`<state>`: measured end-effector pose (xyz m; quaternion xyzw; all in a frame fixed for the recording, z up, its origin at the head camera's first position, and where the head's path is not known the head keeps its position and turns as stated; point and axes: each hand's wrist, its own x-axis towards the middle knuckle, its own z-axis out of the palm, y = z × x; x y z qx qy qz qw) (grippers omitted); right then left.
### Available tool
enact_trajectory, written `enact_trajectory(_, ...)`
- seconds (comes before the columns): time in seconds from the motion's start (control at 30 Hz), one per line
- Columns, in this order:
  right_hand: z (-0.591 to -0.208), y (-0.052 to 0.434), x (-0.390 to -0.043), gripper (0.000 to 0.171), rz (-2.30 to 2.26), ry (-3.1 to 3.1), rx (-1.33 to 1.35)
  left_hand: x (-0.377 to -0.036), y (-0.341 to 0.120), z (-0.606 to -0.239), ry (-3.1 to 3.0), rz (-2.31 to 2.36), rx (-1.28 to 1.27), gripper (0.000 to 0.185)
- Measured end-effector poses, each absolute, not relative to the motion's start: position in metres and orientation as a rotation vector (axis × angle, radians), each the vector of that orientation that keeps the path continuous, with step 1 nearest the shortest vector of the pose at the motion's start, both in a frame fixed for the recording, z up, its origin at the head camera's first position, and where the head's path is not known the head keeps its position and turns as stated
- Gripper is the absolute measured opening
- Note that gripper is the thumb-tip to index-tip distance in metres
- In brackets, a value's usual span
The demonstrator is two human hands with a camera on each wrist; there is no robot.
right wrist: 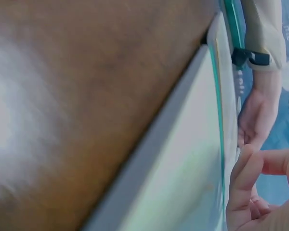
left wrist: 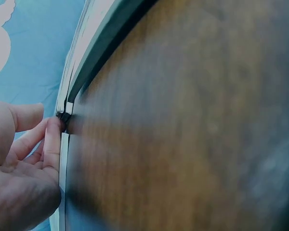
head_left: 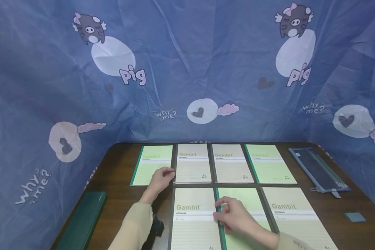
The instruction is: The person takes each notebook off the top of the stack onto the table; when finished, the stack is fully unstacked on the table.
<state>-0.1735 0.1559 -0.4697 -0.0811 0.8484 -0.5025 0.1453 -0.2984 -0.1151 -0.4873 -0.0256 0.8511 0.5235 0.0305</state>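
Note:
Seven "Gambit" notebooks lie in two rows on the dark wooden table (head_left: 118,180). My left hand (head_left: 166,172) rests with its fingertips (left wrist: 53,139) on the near right corner of the back-left green notebook (head_left: 151,163), against the neighbouring white notebook (head_left: 192,163). My right hand (head_left: 220,208) lies on the front middle green notebook (head_left: 250,201). Its forefinger and thumb touch the green spine beside the front-left white notebook (head_left: 192,222). In the right wrist view the fingers (right wrist: 243,178) lie along that green notebook's edge (right wrist: 183,168), and the left hand (right wrist: 255,115) shows beyond.
A long dark green case (head_left: 81,222) lies at the table's left edge. A blue-grey zip pouch (head_left: 318,170) and a small blue-grey block (head_left: 354,217) lie at the right. Blue cloth printed with pigs (head_left: 187,69) hangs close behind and beside the table.

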Motion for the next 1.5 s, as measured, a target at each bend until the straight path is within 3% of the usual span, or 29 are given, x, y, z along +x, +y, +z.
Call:
enact_trajectory(0.53,-0.464,0.154,-0.239,0.024,-1.440,2.619,-0.063,-0.301,-0.115,-0.483,2.588,1.618,-0.082,0.027)
enact_trajectory(0.83,-0.470,0.156,-0.285,0.029,-1.502,2.618,-0.024,-0.304,-0.112,-0.478,2.602,1.540,-0.116,0.031)
enact_trajectory(1.23,-0.483,0.157,-0.315,0.043,-1.519,2.575,0.105,-0.303,-0.097,-0.470,2.774,1.377,-0.094,0.030)
enact_trajectory(1.5,-0.483,0.156,-0.318,0.053,-1.467,2.533,0.089,-0.301,-0.080,-0.461,2.902,1.144,-0.146,0.048)
